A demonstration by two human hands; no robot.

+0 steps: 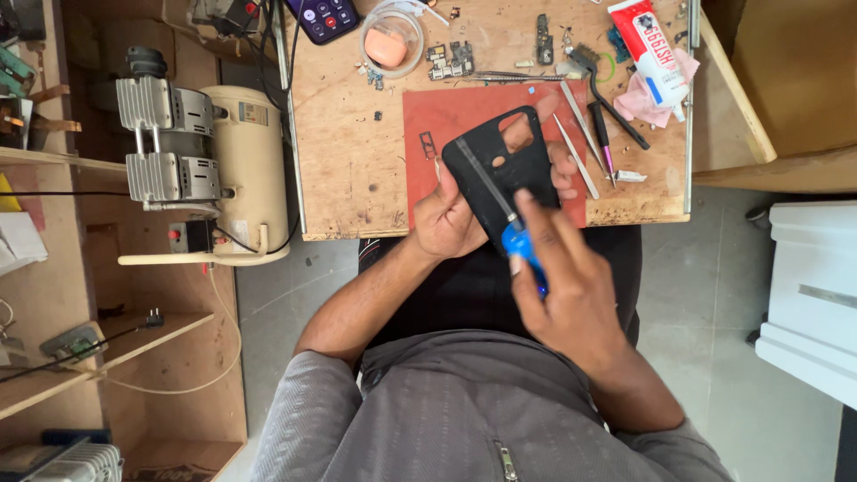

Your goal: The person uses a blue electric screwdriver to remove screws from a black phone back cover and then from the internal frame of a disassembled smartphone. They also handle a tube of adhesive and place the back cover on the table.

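My left hand [446,219] grips a black phone back shell [502,178] from below, with fingertips showing through its camera opening. My right hand [562,286] is shut on a blue-handled screwdriver [522,250]. Its thin metal shaft lies diagonally across the shell, the tip near the shell's upper left. Both hands hover over the near edge of a red work mat [428,116] on the wooden workbench [348,152].
Tweezers and picks [580,143], a black brush [607,94], a red and white tube [652,49] on a pink cloth, small circuit boards [451,61], a clear tape ring [393,40] and a phone [323,18] lie on the bench. A cream air compressor [205,170] stands left.
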